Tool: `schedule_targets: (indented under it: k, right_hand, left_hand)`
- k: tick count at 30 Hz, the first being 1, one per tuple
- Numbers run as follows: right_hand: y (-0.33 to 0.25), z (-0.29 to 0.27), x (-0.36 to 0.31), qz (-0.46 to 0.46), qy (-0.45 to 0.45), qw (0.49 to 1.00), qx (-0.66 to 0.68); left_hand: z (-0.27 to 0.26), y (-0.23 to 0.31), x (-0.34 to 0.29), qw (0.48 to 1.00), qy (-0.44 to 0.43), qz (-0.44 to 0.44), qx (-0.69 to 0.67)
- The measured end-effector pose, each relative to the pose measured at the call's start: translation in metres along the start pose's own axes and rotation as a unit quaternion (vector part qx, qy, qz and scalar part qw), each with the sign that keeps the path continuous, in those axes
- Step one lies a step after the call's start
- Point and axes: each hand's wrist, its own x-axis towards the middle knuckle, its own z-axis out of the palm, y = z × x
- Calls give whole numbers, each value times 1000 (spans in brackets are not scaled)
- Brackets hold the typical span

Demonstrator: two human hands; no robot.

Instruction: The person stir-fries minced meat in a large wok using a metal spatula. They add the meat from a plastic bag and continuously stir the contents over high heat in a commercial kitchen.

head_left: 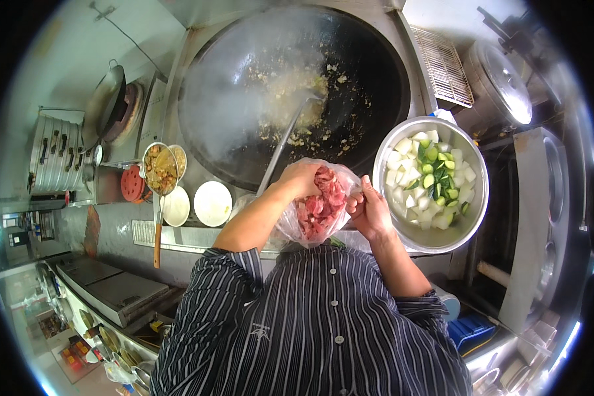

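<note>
In front of my chest is a clear plastic bag [287, 221] of raw red meat pieces [320, 204], held close to the wok's near edge. My left hand [300, 179] is closed at the bag's upper left, its fingertips partly hidden by plastic and meat. On the other side, my right hand [371, 210] pinches the bag's edge, thumb pointing up. The large black wok [376, 86] holds browned bits [303, 119] in its bottom, and steam covers its left part. A long-handled metal ladle [285, 142] rests in it, its handle leaning over the near rim beside my left forearm.
Right of the wok stands a steel bowl [480, 191] of white chunks and green vegetable pieces. Two white bowls [212, 203] and a strainer [162, 170] of brown bits sit at left. A wire rack [442, 66] and a lidded pot [501, 82] are at far right.
</note>
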Motion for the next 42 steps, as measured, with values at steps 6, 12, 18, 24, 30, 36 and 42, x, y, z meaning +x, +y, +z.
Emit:
schedule_targets:
  k: [6,12,18,24,30,36,42]
  right_hand:
    - [-8,17,12,15,-11,1000,14]
    - [7,28,-4,73,-15,996,-56]
    - [1,37,7,69,-49,995,-51]
    - [-9,47,14,66,-57,996,-8]
    - [-16,41,25,50,-60,996,29]
    - [-5,34,39,61,-20,998,13]
    - [0,26,66,36,39,997,54]
  left_hand:
    - [-2,21,2,973,-41,-20,-225]
    - [39,44,11,994,22,-37,103]
    - [50,20,36,992,97,4,76]
    - [16,14,26,890,-14,-102,-444]
    - [-25,-14,17,524,-79,-111,-841]
    - [-50,-31,6,459,29,-50,-887]
    - [-36,-32,-2,395,146,-102,-901]
